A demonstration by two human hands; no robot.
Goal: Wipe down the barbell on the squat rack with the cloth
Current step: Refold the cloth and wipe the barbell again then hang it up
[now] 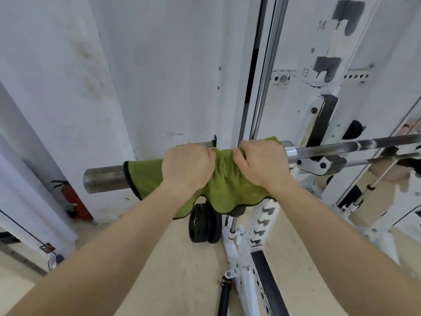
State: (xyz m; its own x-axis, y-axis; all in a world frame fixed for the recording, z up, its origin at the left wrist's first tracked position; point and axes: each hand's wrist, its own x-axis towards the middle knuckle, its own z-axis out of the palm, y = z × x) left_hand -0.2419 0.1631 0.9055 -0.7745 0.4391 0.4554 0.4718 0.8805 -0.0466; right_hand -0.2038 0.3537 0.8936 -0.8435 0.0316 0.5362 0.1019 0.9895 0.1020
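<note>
Green cloth [224, 185] hiding barbell [103, 180] sleeve

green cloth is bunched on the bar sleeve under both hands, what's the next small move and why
Probably slide both hands, left hand and right hand, with the green cloth leftward along the barbell. The sleeve's bare end sticks out uncovered past the cloth's edge, so it likely remains unwiped.

Green cloth [224, 190], black-edged; grey steel barbell [103, 177].
</note>
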